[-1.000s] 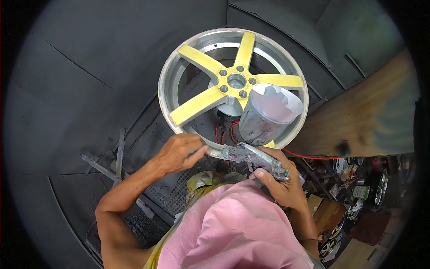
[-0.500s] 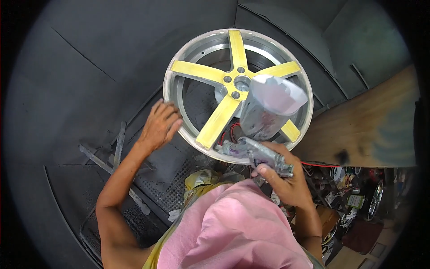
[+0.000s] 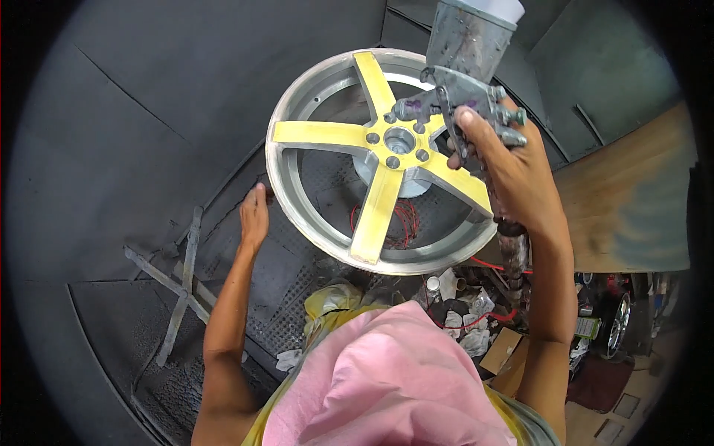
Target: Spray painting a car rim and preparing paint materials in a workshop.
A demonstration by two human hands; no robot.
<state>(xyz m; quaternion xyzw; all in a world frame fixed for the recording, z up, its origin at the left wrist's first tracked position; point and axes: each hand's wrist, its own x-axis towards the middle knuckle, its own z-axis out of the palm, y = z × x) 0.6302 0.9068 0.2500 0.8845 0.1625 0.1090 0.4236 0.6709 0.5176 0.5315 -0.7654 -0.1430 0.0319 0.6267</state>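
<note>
A car wheel rim [image 3: 277, 195] with yellow-coated spokes and a grey metal barrel lies face up before me, raised on a pale round support [image 3: 418, 187]. My right hand [image 3: 513, 160] is shut round a paint-spattered spray gun [image 3: 470, 100], held above the wheel's right side. The gun's nozzle points left over the hub, and a cup [image 3: 468, 48] stands on top of it. From its handle a hose [image 3: 515, 267] hangs down. My left hand [image 3: 255, 215] is open at the rim's left edge, fingers stretched out; whether they touch it I cannot tell.
Dark panels [image 3: 149, 119] stand at the left and back. Crossed metal bars [image 3: 182, 290] lie at lower left. A wooden board [image 3: 617, 201] is at the right. Below it are litter, a cardboard box [image 3: 507, 353] and another wheel [image 3: 619, 325]. Red cable [image 3: 405, 223] shows beneath the spokes.
The wheel has turned counterclockwise. My right hand has raised the spray gun up and to the right, its cup more upright. My left hand has dropped lower, its fingers straightened.
</note>
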